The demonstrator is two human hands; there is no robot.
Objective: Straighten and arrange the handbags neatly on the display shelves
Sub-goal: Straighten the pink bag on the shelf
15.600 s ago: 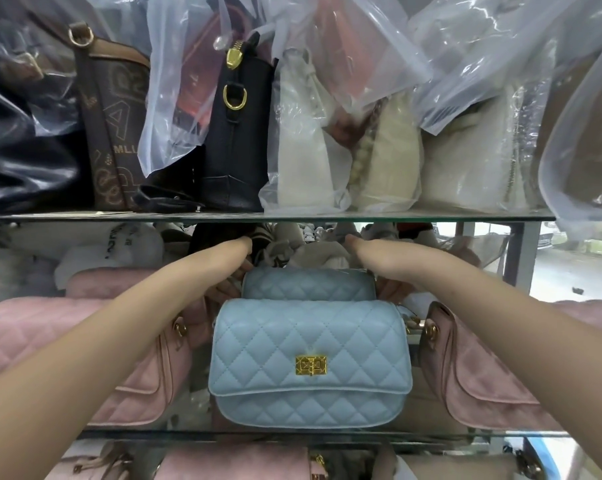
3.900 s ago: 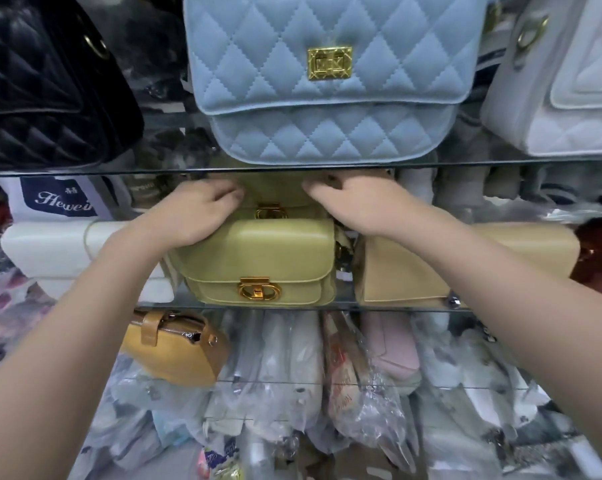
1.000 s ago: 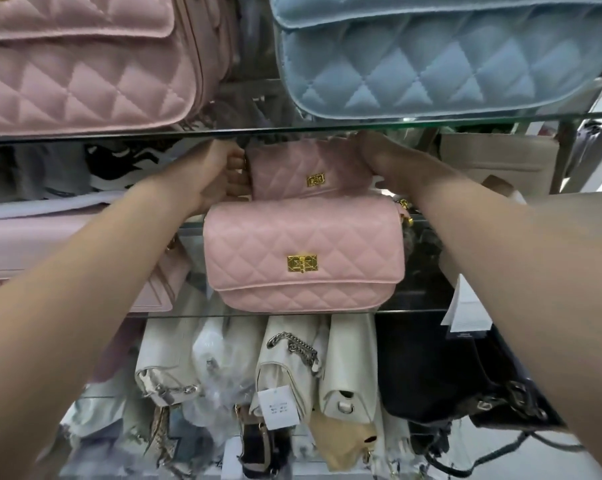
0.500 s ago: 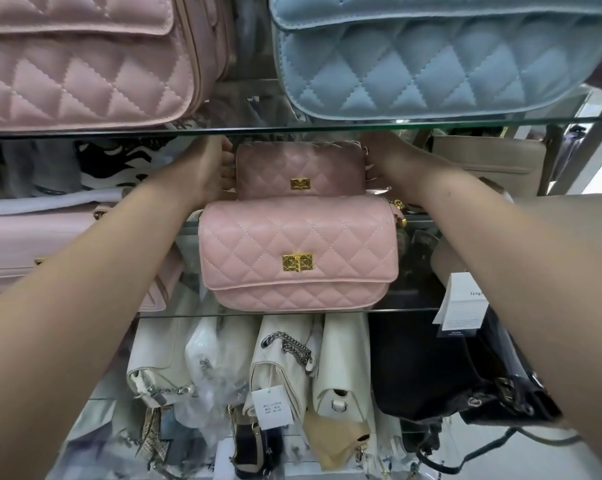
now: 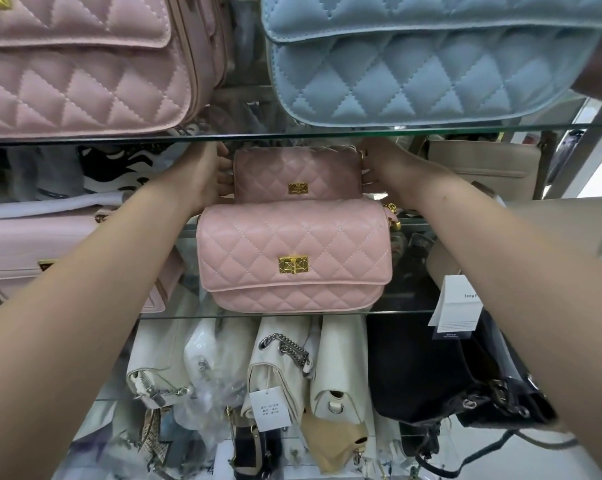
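At the near edge of the middle glass shelf [image 5: 407, 311] stands the large pink bag [image 5: 294, 254], upright, with its gold clasp to the front and its bottom almost on the lip of the shelf. Directly behind it is the small pink bag [image 5: 296, 174], also upright and facing forward; its bottom is hidden, so I cannot tell what it rests on. The left hand [image 5: 211, 174] grips its left end and the right hand [image 5: 384, 164] grips its right end, with fingers curled round the sides. Just above the hands runs the upper shelf [image 5: 292, 135], which carries a blue bag [image 5: 413, 71]. I think the danger is at the front. If the small bag is pushed toward the near side, or a forearm brushes the large bag, the large one may slide over the edge and fall. Lifting the small bag too high may knock it or the knuckles against the upper glass.
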